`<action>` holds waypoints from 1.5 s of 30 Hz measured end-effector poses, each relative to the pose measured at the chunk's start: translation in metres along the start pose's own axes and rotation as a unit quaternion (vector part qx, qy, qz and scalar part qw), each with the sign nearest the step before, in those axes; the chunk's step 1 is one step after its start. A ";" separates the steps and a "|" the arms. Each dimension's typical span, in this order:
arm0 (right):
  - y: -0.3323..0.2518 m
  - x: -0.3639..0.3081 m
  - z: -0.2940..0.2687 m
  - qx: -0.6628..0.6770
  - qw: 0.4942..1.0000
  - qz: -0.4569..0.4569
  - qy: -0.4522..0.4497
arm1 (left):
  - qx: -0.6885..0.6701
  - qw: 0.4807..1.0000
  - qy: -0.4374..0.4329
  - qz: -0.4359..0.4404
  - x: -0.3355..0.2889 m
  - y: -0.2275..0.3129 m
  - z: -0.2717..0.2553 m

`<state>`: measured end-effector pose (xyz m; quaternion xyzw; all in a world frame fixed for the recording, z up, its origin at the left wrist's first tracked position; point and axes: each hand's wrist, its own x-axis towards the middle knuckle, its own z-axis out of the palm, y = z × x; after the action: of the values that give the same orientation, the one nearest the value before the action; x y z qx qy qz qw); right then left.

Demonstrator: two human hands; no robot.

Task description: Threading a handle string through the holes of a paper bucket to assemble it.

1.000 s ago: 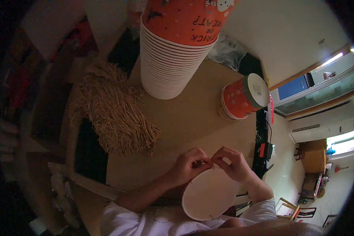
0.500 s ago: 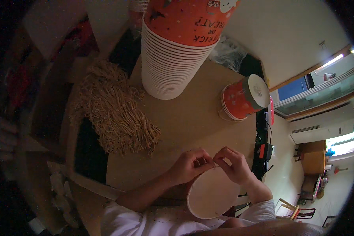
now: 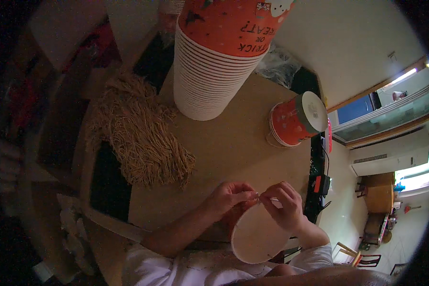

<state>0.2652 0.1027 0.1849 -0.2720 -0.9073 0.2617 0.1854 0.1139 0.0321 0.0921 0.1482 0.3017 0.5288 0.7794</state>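
Observation:
A round paper bucket (image 3: 260,236) rests tilted against my lap, its pale open inside turned up. My left hand (image 3: 229,198) is closed in a pinch at the bucket's far rim. Right beside it my right hand (image 3: 286,205) pinches at the same spot, fingertips nearly meeting the left ones. Between them a thin cord just shows, mostly hidden by the fingers. A small dark bit of cord sticks out at the near rim. Beyond my left forearm lies a bundle of tan twine cords (image 3: 143,133) on the table.
A tall stack of nested orange-and-white paper buckets (image 3: 214,76) stands at the back of the cardboard-covered table (image 3: 224,152). An upside-down orange bucket (image 3: 293,121) sits at the right, near clear plastic wrap (image 3: 279,66). A black device (image 3: 321,183) with cables lies at the right edge.
My right hand has turned slightly, its fingers closing in toward the left fingertips. The bucket has shifted a little to the right.

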 end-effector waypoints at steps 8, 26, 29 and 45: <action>0.000 -0.003 0.005 -0.079 0.991 -0.102 0.042 | -0.021 0.999 -0.017 -0.027 -0.002 0.005 -0.001; 0.002 0.003 -0.012 0.056 0.994 0.076 -0.055 | 0.032 0.998 -0.011 -0.049 -0.013 0.017 0.004; 0.003 0.005 -0.013 0.123 0.978 0.123 -0.114 | 0.077 0.997 0.001 -0.020 -0.011 0.012 0.003; 0.031 0.016 -0.015 0.229 0.914 0.208 -0.263 | 0.304 0.933 0.081 0.174 -0.014 -0.002 0.007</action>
<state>0.2714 0.1396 0.1820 -0.3260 -0.7614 0.5570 -0.0616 0.1156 0.0190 0.1008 0.3849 0.4798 0.5493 0.5656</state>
